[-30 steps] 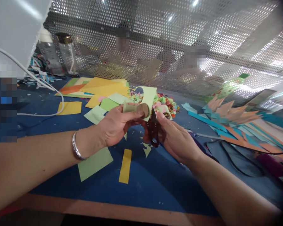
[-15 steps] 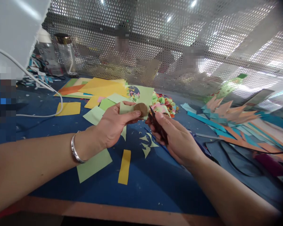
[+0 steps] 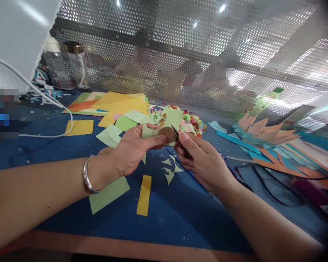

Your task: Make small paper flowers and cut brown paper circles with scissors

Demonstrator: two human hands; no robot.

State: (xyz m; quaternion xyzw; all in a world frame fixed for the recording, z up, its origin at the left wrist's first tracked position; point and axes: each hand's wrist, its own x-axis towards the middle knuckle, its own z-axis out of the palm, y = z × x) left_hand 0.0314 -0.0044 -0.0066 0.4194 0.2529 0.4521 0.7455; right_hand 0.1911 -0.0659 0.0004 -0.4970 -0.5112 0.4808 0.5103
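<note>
My left hand (image 3: 138, 145), closed, pinches a piece of light green paper (image 3: 149, 131) together with a round brown disc (image 3: 166, 134) lying flat against it. The thumb presses on the disc's left edge. Fingers of my right hand (image 3: 200, 154) are wrapped round dark scissors (image 3: 180, 140), whose handles are mostly hidden in the palm. The blade tip points up and left, at the disc's right edge and over the green paper. Beneath the hands, several pale green paper scraps (image 3: 168, 176) lie on the blue tabletop (image 3: 164, 225).
Yellow sheets (image 3: 120, 101) are stacked at the back left, near a lidded glass bottle (image 3: 78, 65). Colourful paper bits (image 3: 195, 122) are heaped behind my hands. Folded orange and blue paper pieces (image 3: 258, 127) and a black cable (image 3: 270, 193) lie right. A perforated metal screen (image 3: 164, 32) stands behind.
Both hands have shifted slightly right and down with the paper and disc. The green paper has turned, and the scissors' blade tip now lies nearer the disc, over the paper.
</note>
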